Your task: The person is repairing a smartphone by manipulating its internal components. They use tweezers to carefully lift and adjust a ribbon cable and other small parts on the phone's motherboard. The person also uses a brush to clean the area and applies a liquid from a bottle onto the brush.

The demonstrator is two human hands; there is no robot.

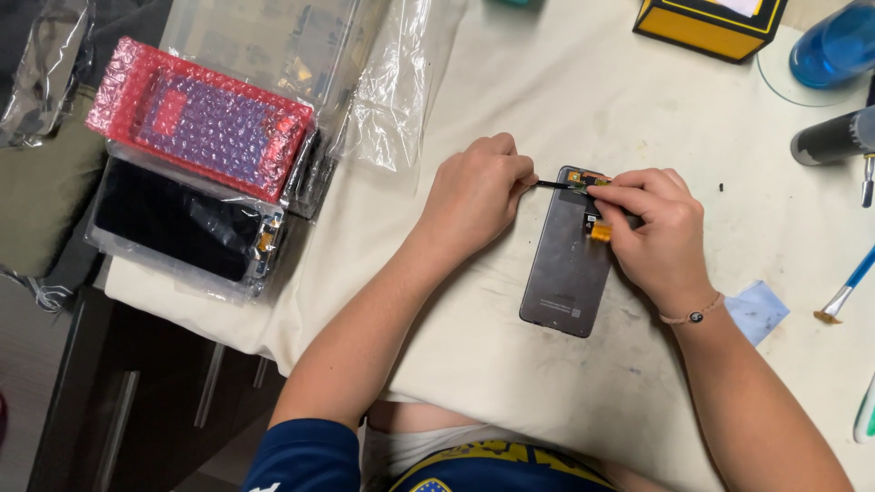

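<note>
A dark grey phone screen assembly lies face down on the white table cover, with an orange flex cable showing near its upper part. My left hand is closed on a thin black tool whose tip reaches the assembly's top edge. My right hand rests over the upper right side of the assembly, fingertips pinching at a small part by the top edge where the tool tip is.
A red bubble-wrapped package lies on a bagged dark screen at the left. Clear plastic bags sit behind. A yellow box, blue bottle, dark cylinder, brush and blue cloth piece are at right.
</note>
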